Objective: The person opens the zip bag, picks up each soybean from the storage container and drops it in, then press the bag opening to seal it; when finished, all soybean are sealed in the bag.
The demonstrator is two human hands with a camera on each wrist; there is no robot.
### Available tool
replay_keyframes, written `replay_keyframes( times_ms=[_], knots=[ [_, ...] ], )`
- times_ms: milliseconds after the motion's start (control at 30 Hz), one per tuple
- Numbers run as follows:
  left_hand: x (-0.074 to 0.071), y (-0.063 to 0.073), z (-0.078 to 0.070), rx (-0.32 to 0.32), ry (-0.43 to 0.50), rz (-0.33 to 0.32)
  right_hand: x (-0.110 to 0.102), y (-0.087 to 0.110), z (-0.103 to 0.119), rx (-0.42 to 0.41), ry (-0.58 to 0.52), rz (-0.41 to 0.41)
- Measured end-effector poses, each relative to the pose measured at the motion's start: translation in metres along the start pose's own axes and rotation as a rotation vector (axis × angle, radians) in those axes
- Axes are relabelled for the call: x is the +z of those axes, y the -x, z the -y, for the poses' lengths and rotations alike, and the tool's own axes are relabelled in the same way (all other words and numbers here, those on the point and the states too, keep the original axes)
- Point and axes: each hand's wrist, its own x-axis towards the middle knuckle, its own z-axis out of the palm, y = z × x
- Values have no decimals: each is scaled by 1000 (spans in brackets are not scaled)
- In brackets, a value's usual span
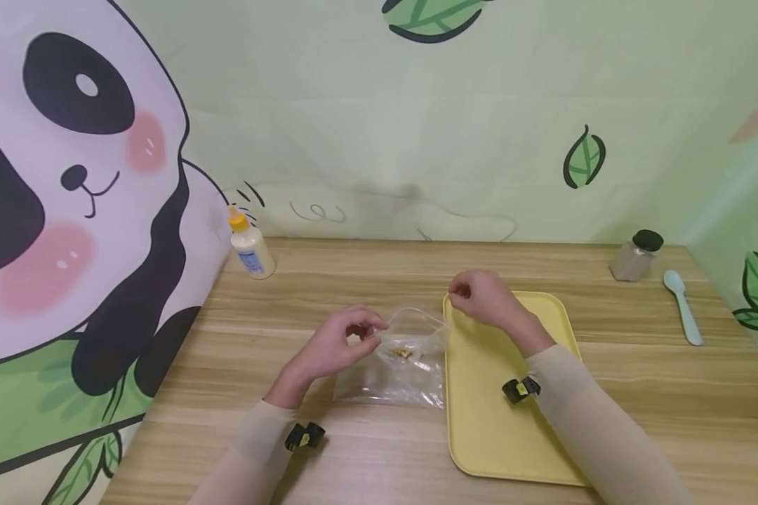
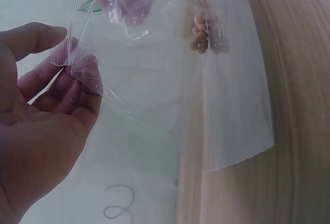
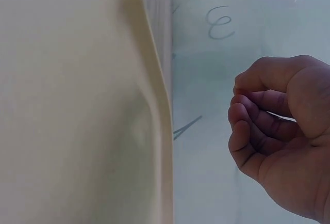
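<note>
A clear plastic zip bag (image 1: 391,382) lies on the table with its mouth facing the wall. Inside it is a small cluster of round beige beans (image 2: 199,35). My left hand (image 1: 341,342) pinches the left corner of the bag's mouth, thumb above and fingers below, as the left wrist view also shows. My right hand (image 1: 485,298) is raised over the far left corner of a yellow tray (image 1: 505,414), apart from the bag. Its fingers (image 3: 252,123) are curled in to meet the thumb. Nothing shows between them, though something tiny could be hidden.
A glue bottle (image 1: 253,252) with an orange cap stands at the back left. At the back right are a clear jar (image 1: 634,259) with a black lid and a pale blue spoon (image 1: 683,308). A panda-printed wall covering (image 1: 354,140) borders the table's back edge.
</note>
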Motion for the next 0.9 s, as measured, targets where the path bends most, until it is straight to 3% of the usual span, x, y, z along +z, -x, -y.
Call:
replay_keyframes(
  times_ms=[667, 900],
  knots=[
    [-1, 2, 1, 21, 6, -2, -12, 9, 32, -100, 53, -41],
    [-1, 1, -2, 12, -1, 3, -17, 14, 46, -138, 20, -56]
  ],
)
